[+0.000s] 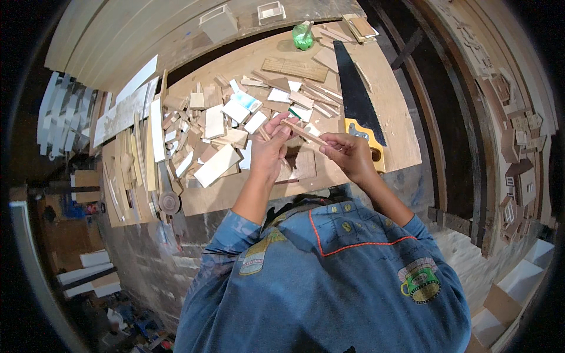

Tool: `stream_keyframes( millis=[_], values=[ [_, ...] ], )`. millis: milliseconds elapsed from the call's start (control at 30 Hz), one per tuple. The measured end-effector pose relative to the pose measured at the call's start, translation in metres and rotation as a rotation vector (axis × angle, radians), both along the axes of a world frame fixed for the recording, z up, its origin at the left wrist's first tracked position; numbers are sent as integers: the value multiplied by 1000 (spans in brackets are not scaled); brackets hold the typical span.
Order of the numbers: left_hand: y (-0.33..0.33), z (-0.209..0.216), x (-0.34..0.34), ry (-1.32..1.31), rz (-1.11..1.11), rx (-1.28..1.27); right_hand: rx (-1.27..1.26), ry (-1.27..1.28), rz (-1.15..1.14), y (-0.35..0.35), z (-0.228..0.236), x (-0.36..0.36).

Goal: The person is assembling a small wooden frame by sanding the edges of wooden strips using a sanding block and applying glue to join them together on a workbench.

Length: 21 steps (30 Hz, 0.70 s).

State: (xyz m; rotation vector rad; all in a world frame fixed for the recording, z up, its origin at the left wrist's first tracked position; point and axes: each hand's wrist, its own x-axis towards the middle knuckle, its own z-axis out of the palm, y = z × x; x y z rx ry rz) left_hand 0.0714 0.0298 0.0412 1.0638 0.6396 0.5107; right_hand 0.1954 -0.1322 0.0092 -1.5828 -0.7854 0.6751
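A thin wooden strip (305,134) spans the gap between my hands above the workbench. My left hand (273,147) is closed on its left end, with thumb and fingers pinching it. A second slim stick (264,133) also seems to pass through that hand. At the strip's right end, my right hand (351,155) pinches with thumb and fingertips. Beneath my hands lies a flat brown wood piece (303,165). Just beyond my right hand rests a handsaw (354,88) with a black blade and a yellow handle.
Offcuts (215,120) of wood and white board pile up left of my hands. A green container (302,36) stands at the far side near a wider plank (295,68). Long strips (137,156) lean along the bench's left edge. Small box shapes (218,23) sit beyond.
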Motion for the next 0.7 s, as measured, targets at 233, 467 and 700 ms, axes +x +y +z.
stream_keyframes(
  millis=[233,467,700],
  values=[
    [-8,5,21,-9,59,3,96,221,84,-10,10,28],
    [-15,2,29,-2,133,-24,111,86,51,-18,10,49],
    [-19,-18,28,156,195,-90,79,-243,75,1,-15,59]
  ],
)
